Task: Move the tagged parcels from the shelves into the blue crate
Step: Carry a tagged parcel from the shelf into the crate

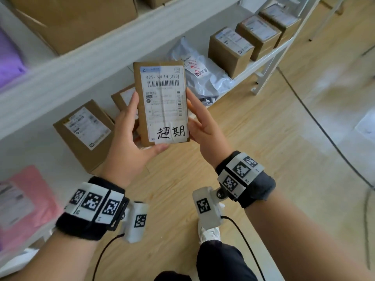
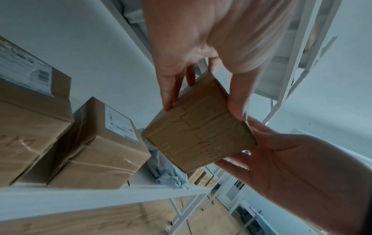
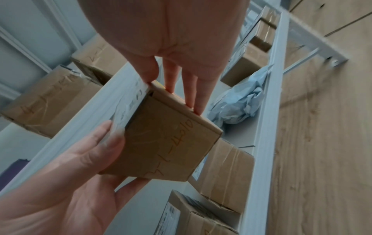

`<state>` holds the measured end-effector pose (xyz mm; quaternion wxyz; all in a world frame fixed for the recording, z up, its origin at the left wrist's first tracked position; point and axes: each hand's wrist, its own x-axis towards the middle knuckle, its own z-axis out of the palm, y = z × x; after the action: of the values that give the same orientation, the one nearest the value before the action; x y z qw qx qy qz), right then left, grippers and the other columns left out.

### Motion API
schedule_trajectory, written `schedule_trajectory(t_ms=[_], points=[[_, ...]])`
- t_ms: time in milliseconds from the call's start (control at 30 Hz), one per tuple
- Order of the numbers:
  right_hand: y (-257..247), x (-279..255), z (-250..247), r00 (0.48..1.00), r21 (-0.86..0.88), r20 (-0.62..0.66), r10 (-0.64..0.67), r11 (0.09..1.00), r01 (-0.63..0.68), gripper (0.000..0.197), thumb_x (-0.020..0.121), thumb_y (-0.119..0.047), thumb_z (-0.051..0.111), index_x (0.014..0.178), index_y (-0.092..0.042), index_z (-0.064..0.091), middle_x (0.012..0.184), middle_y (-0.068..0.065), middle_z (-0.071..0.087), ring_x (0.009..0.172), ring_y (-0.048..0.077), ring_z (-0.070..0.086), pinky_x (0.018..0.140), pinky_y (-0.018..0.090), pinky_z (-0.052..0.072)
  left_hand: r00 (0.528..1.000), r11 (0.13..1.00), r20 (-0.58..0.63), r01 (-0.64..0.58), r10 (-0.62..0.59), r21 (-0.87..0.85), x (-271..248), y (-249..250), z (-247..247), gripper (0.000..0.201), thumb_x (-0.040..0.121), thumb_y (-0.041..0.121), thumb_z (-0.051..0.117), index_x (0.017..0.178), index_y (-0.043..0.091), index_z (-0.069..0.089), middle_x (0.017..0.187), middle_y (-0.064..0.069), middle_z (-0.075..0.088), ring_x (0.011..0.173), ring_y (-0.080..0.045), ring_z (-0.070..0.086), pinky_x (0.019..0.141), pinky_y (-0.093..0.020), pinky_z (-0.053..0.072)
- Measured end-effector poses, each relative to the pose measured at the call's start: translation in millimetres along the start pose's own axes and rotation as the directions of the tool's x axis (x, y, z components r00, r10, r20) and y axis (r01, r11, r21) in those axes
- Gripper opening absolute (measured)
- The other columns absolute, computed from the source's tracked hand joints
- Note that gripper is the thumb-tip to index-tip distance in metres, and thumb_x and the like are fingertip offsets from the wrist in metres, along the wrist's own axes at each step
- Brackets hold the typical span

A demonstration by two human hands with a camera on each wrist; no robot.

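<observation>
Parcel (image 1: 162, 102) clamped between both hands (image 1: 129, 142)
If grip is loosened, parcel could be dropped onto the floor (image 1: 284, 128)

Shelf board (image 1: 85, 63) overhangs boxes (image 1: 85, 130); bare wood floor (image 1: 263, 128) right, open.

A small brown cardboard parcel (image 1: 162, 102) is held upright between the left hand (image 1: 129, 142) and the right hand (image 1: 205, 126), clear of the shelves. Its label face, with a barcode and a white tag (image 1: 171, 133) handwritten in black at the lower end, is turned up between the two palms. Its taped underside (image 2: 199, 132), below the fingers, is marked with orange handwriting.
</observation>
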<state>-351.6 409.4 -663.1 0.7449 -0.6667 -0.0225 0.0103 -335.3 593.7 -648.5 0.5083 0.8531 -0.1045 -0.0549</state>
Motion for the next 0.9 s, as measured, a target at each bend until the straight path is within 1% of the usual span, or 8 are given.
schedule_trajectory(t_ms=[67, 167, 333, 433, 533, 667, 833, 900], points=[[-10, -7, -2, 1.000, 0.003, -0.016, 0.022, 1.000, -0.022, 0.067, 0.097, 0.013, 0.031, 0.145, -0.030, 0.016, 0.114, -0.042, 0.055, 0.111, 0.002, 0.058, 0.088, 0.026, 0.053, 1.000, 1.000, 0.021, 0.009, -0.008, -0.014, -3, 12, 2, 0.111, 0.062, 0.043, 0.078, 0.150, 0.047, 0.010, 0.151, 0.014, 0.026, 0.140, -0.009, 0.032, 0.109, -0.046, 0.040], [-22, -22, -6, 0.997, 0.009, -0.060, 0.044, 0.999, -0.044, 0.064, 0.097, 0.012, 0.030, 0.141, -0.033, 0.018, 0.113, -0.042, 0.056, 0.111, -0.002, 0.057, 0.087, 0.024, 0.052, 0.998, 1.000, 0.064, 0.023, -0.022, -0.012, -6, 27, 6, 0.113, 0.067, 0.024, 0.082, 0.152, 0.041, 0.009, 0.152, 0.011, 0.024, 0.140, -0.009, 0.032, 0.108, -0.044, 0.043], [-55, -57, -20, 0.989, 0.023, -0.134, 0.069, 0.998, -0.066, 0.061, 0.097, 0.004, 0.035, 0.142, -0.035, 0.020, 0.130, -0.030, 0.046, 0.122, 0.006, 0.054, 0.094, 0.034, 0.052, 0.989, 0.998, 0.148, 0.031, -0.023, -0.056, -25, 65, 15, 0.108, 0.061, 0.038, 0.076, 0.144, 0.049, 0.008, 0.141, 0.027, 0.021, 0.140, -0.003, 0.028, 0.113, -0.040, 0.036], [-82, -74, -32, 0.985, 0.003, -0.167, 0.048, 0.999, -0.049, 0.060, 0.095, 0.002, 0.034, 0.143, -0.031, 0.019, 0.135, -0.023, 0.043, 0.122, -0.001, 0.053, 0.096, 0.035, 0.052, 0.985, 0.998, 0.174, 0.002, 0.008, -0.061, -33, 94, 20, 0.108, 0.067, 0.024, 0.081, 0.140, 0.052, 0.006, 0.134, 0.036, 0.020, 0.132, 0.011, 0.026, 0.108, -0.018, 0.033], [-114, -86, -47, 0.978, -0.028, -0.208, 0.033, 0.999, -0.040, 0.062, 0.097, 0.007, 0.033, 0.143, -0.032, 0.021, 0.128, -0.033, 0.050, 0.120, -0.003, 0.054, 0.094, 0.033, 0.052, 0.980, 0.998, 0.191, -0.055, 0.060, -0.032, -30, 127, 23, 0.111, 0.070, 0.019, 0.082, 0.143, 0.050, 0.004, 0.126, 0.046, 0.014, 0.120, 0.030, 0.020, 0.092, 0.005, 0.027], [-173, -97, -73, 0.957, -0.101, -0.291, -0.004, 0.995, -0.026, 0.062, 0.099, 0.008, 0.034, 0.145, -0.033, 0.023, 0.127, -0.035, 0.047, 0.118, -0.007, 0.052, 0.093, 0.033, 0.052, 0.965, 0.992, 0.232, -0.116, 0.126, -0.056, -18, 188, 30, 0.111, 0.071, 0.022, 0.082, 0.145, 0.050, 0.005, 0.134, 0.037, 0.021, 0.126, 0.021, 0.025, 0.099, -0.007, 0.033], [-253, -112, -122, 0.910, -0.224, -0.405, -0.086, 0.975, -0.008, 0.061, 0.099, 0.005, 0.036, 0.148, -0.028, 0.023, 0.137, -0.018, 0.044, 0.116, -0.012, 0.051, 0.090, 0.028, 0.051, 0.928, 0.979, 0.314, -0.179, 0.201, -0.099, -2, 286, 51, 0.110, 0.073, 0.019, 0.082, 0.147, 0.049, 0.005, 0.143, 0.021, 0.021, 0.133, 0.000, 0.030, 0.110, -0.035, 0.039], [-287, -116, -142, 0.895, -0.230, -0.433, -0.102, 0.973, 0.000, 0.061, 0.099, 0.004, 0.036, 0.151, -0.024, 0.021, 0.139, -0.013, 0.041, 0.114, -0.008, 0.054, 0.089, 0.028, 0.054, 0.911, 0.969, 0.332, -0.211, 0.243, -0.130, 6, 324, 62, 0.110, 0.073, 0.018, 0.081, 0.148, 0.044, 0.006, 0.141, 0.019, 0.023, 0.132, 0.000, 0.031, 0.109, -0.037, 0.041]])
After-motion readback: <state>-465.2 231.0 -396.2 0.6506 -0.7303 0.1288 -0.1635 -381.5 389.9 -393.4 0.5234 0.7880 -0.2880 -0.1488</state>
